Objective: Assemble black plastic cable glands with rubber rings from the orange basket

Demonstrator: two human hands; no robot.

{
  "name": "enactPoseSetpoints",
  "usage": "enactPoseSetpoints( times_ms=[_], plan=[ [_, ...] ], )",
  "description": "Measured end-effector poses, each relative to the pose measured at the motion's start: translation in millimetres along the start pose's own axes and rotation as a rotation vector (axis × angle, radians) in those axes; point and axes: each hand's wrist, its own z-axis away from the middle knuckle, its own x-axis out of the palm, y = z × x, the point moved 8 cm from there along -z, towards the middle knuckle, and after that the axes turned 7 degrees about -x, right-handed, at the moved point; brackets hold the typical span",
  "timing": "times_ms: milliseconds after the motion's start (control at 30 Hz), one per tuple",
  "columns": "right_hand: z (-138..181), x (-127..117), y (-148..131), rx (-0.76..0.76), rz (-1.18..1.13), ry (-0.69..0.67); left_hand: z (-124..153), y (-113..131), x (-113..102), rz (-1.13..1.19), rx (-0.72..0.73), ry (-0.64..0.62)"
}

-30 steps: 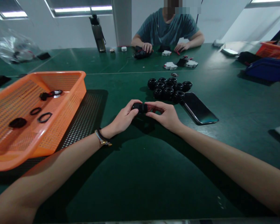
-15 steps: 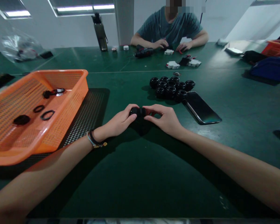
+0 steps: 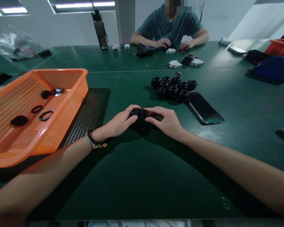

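Between my two hands, just above the green table, is a black cable gland point(image 3: 139, 113). My left hand point(image 3: 123, 121) is closed around its left end, thumb in front and fingers behind. My right hand point(image 3: 165, 121) pinches the right end between thumb and fingertips, which partly cover it. A cluster of several similar black glands point(image 3: 172, 90) stands on the table beyond my right hand. In the orange basket point(image 3: 82, 82) on the left lie a black ring point(image 3: 37, 109), another thin ring point(image 3: 45, 115), a black cap-like piece point(image 3: 19, 120) and a small dark part point(image 3: 46, 94).
A smartphone point(image 3: 204, 107) lies right of the glands. Across the table point(image 3: 137, 176) a person point(image 3: 172, 28) sits with both hands near white parts point(image 3: 175, 64). A power drill point(image 3: 145, 51), a bottle point(image 3: 100, 31) and a plastic bag point(image 3: 16, 45) are at the back. Blue and red bins point(image 3: 274, 67) stand right.
Both hands stay on the gland, with my right fingers slightly shifted around its right end. The whole view has moved a little.
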Motion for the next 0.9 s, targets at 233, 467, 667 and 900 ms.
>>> enactPoseSetpoints(
  times_ms=[233,467,667,900],
  plan=[
    [0,-2,1,0.000,-0.050,0.007,-1,0,-1,0.017,0.009,0.010],
    [1,0,6,0.058,-0.175,0.028,-1,1,0,0.013,0.012,0.003],
    [0,1,7,0.062,-0.176,0.027,-1,2,0,0.018,0.041,0.007],
    [0,2,10,0.094,-0.189,0.022,-1,2,0,0.017,0.018,-0.001]
  ],
)
